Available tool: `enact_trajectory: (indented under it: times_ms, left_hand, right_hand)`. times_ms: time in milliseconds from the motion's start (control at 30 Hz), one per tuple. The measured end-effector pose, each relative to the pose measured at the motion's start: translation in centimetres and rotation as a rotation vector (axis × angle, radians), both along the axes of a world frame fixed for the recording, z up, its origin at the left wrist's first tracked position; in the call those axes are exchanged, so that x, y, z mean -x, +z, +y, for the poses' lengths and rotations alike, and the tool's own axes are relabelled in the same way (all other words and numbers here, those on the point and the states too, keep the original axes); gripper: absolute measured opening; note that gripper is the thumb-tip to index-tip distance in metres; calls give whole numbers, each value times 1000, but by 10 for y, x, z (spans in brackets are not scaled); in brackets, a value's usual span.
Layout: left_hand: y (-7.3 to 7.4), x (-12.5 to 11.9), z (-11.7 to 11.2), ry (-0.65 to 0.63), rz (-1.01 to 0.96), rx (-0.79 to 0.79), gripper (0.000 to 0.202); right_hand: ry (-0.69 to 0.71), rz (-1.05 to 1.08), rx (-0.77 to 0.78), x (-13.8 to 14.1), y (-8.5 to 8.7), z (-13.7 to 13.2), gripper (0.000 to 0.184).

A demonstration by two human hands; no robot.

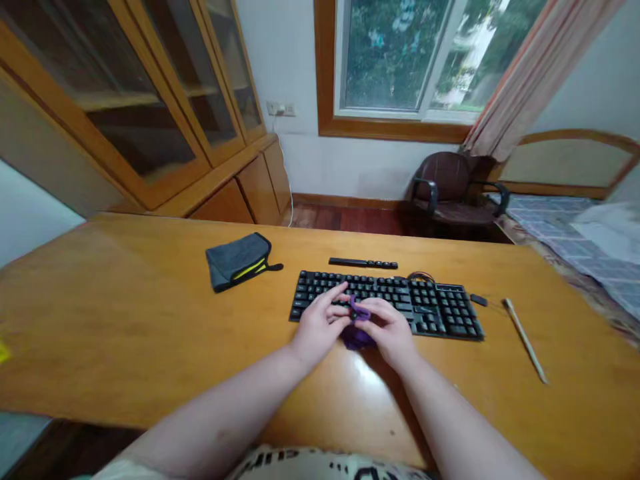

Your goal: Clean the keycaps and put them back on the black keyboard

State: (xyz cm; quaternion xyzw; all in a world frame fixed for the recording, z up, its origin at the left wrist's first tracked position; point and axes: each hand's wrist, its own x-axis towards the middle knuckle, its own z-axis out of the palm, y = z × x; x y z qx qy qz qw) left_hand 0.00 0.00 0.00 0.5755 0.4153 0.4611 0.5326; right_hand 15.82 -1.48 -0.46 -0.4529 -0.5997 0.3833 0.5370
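At the front edge of the computer keyboard (pixel 435 310), the right hand (pixel 393 330) pinches the purple cloth (pixel 356 338). The left hand (pixel 320 323), fingers parted, adjoins the cloth; its grip cannot be determined. Black keycaps (pixel 347 261) lie behind the keyboard.

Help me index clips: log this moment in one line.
left hand: at purple cloth; right hand: holding it; keyboard: partly hidden; stick: right of keyboard

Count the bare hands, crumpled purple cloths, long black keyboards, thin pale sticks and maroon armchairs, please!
Left bare hand and right bare hand: 2
Crumpled purple cloth: 1
Long black keyboard: 1
Thin pale stick: 1
Maroon armchair: 1
Total: 6
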Motion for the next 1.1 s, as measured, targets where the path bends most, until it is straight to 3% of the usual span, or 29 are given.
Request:
enact_trajectory:
  times_ms: [267, 500, 633, 733, 867, 1100]
  left_hand:
    - [-5, 6, 0, -87, 54, -13, 50]
    - [-5, 2, -3, -67, 121, -123, 37]
    - [-5, 3, -1, -1, 152, -151, 41]
    - [-5, 4, -1, 38, 242, -198, 43]
    - [-5, 4, -3, 1, 299, -221, 44]
    - [-9, -2, -7, -61, 274, -177, 37]
  right_hand:
    - [-54, 11, 78, 1, 0, -5, 6]
    - [-65, 281, 300, 7, -2, -5, 19]
    - [-175, 392, 357, 4, -3, -3, 23]
    - [-150, 324, 263, 4, -2, -2, 22]
    - [-61, 129, 167, 8, 0, -4, 14]
    - [-206, 201, 334, 8, 0, -3, 20]
